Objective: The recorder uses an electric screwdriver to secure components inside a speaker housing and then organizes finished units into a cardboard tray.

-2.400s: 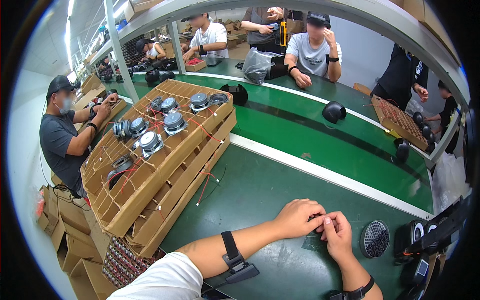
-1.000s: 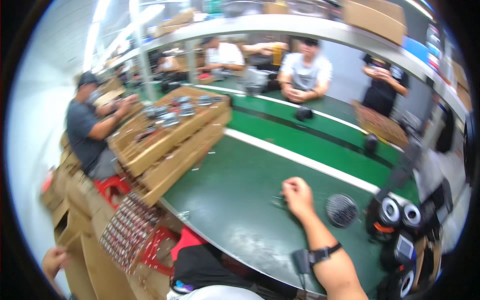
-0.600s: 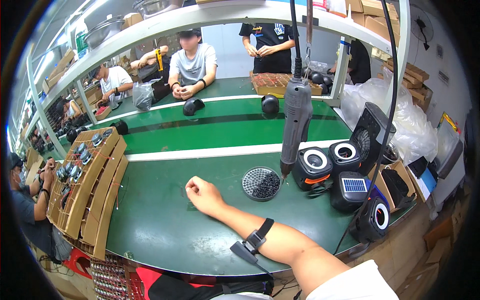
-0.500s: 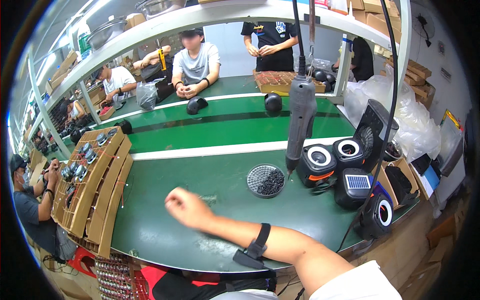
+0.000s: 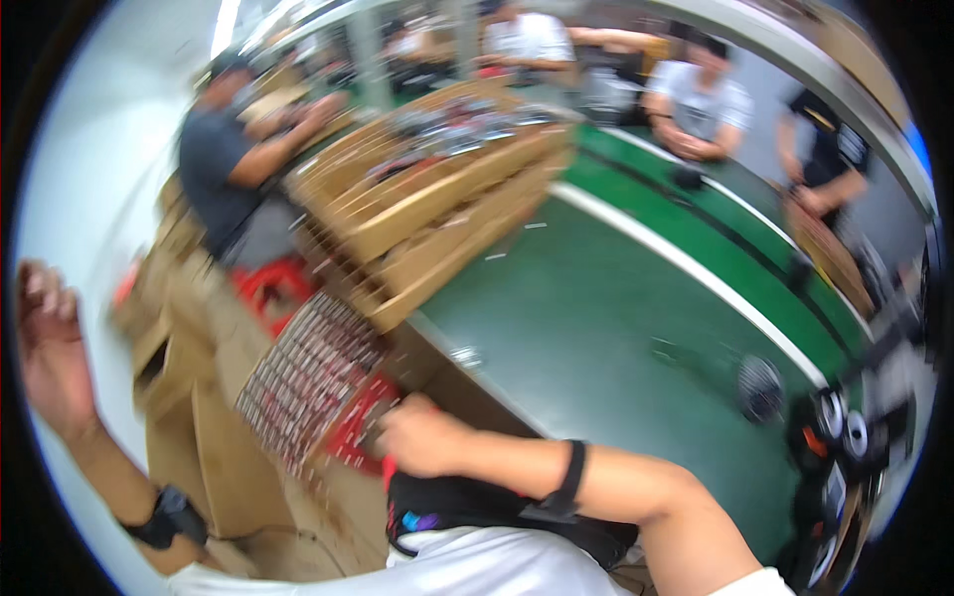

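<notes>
My left hand (image 5: 55,348) is raised at the far left, away from the bench. Its fingers look loosely bent and apart, with nothing visible in them. Low in the middle, my right hand (image 5: 422,437) is closed and blurred by motion; what its fingers hold, if anything, is hidden. It is nearest to a red surface (image 5: 360,422), perhaps a stool, beside a gridded batch of small metallic parts (image 5: 308,377). Beyond stand stacked cardboard trays (image 5: 437,214) with divided cells, holding round speaker drivers (image 5: 462,124).
The green bench (image 5: 586,328) stretches to the right, with a round dish of dark bits (image 5: 760,387) and black speaker housings (image 5: 830,427) at its far right. A seated person (image 5: 224,149) works at the left. Open cardboard boxes (image 5: 229,457) stand on the floor. Other people sit across the bench.
The view has swung left, so the trays and boxes now lie nearer the middle. My right hand has left the bench top for its near edge; my left hand has come into view.
</notes>
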`<state>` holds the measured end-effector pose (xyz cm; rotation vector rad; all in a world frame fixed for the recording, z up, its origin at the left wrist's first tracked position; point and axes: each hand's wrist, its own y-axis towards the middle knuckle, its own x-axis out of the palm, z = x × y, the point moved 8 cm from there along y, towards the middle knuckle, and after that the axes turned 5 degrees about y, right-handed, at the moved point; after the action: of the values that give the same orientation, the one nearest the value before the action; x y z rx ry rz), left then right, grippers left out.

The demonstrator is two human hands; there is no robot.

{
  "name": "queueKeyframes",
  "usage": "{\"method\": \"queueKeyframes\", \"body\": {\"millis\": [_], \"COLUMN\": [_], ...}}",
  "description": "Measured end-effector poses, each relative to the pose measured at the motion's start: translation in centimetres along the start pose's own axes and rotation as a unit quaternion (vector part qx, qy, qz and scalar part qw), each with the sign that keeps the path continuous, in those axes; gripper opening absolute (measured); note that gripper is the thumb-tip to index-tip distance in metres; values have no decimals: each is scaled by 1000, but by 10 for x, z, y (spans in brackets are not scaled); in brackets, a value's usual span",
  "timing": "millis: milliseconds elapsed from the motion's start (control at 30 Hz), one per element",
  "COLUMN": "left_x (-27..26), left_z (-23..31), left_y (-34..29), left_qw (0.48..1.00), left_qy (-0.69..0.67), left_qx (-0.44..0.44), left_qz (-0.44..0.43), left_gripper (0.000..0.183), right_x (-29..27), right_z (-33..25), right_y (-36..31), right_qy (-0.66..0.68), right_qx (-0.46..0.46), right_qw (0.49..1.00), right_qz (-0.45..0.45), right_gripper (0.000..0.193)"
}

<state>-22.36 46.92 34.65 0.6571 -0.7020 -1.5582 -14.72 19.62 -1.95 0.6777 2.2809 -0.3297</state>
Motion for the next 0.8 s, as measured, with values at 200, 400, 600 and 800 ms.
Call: {"method": "queueKeyframes", "body": {"millis": [200, 400, 600, 800], "left_x": [-188, -254, -174, -175], "left_z": [-95, -273, -429, -435], "left_y": [-272, -555, -509, -494], "left_qw": [819, 595, 678, 689], "left_qy": [211, 144, -279, -228], "left_qx": [-236, -589, -476, -436], "left_qz": [478, 528, 485, 531], "left_gripper": [34, 93, 93, 83], "right_x": [-4, 11, 19, 5], "right_z": [102, 177, 292, 318], "right_y": [76, 158, 232, 298], "right_qy": [122, 299, 240, 242], "right_qx": [144, 252, 282, 355], "right_qw": [950, 865, 853, 855], "right_qz": [250, 315, 368, 289], "right_gripper": [34, 41, 54, 61]}}
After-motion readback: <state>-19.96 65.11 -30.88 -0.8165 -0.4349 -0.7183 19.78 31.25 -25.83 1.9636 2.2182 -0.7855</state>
